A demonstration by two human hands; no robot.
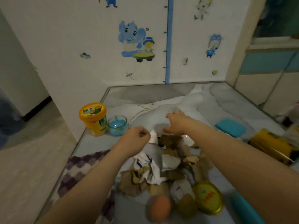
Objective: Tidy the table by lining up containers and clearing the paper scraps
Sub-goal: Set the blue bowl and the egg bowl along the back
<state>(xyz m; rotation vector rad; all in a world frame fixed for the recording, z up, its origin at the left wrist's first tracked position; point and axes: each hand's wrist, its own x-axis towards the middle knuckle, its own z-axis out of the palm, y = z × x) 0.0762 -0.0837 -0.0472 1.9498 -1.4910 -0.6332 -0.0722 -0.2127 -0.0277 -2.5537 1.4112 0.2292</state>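
Cartoon stickers of a blue elephant [131, 37] and a blue height ruler [169, 41] cover the wall behind a pale marbled desk [226, 101], where the paper scraps [163, 165] lie heaped in the middle, brown and white pieces crumpled together. They look very light and limp, likely to tear or flutter if snatched, so gathering them from the outer edges inward and scooping under the pile seems wiser than plucking from the top. The left hand [135, 139] has its fingers curled, pinching a white scrap [153, 137] at the far end of the heap; the right hand [175, 122] hovers just beyond with fingers bent and spread, holding nothing I can make out. At the left edge a yellow tub [93, 118] stands touching a small glass bowl [117, 125] (the glass is the fragile one; grip it by the wall). A yellow tin lid [208, 197] near the bottom carries red characters, too blurred to read, as is the tub's label.
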